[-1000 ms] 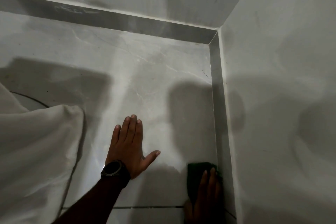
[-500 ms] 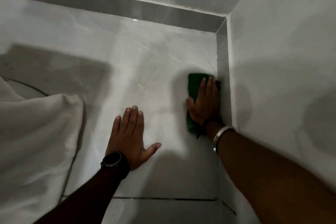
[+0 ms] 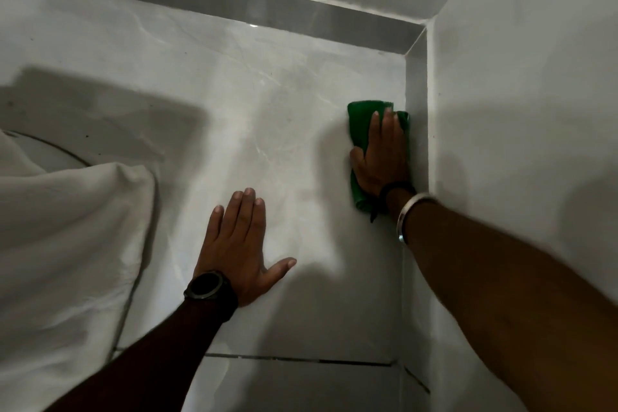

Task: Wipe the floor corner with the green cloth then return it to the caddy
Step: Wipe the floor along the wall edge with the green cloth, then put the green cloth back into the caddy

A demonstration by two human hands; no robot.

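A green cloth (image 3: 359, 120) lies flat on the pale marble floor tile, right against the grey skirting of the right wall. My right hand (image 3: 383, 157) presses down on the cloth with its fingers stretched toward the floor corner (image 3: 413, 53); a silver bangle and a dark band sit on that wrist. My left hand (image 3: 239, 244), with a black watch on its wrist, rests flat and spread on the tile to the left and holds nothing. No caddy is in view.
White fabric (image 3: 63, 237) hangs over the left part of the view down to the floor. Grey skirting (image 3: 234, 0) runs along the far wall and the right wall (image 3: 521, 110). A tile joint (image 3: 301, 359) crosses the floor near me.
My right hand has slid the green cloth along the right skirting from the near edge up toward the corner. My left hand stays planted on the tile.
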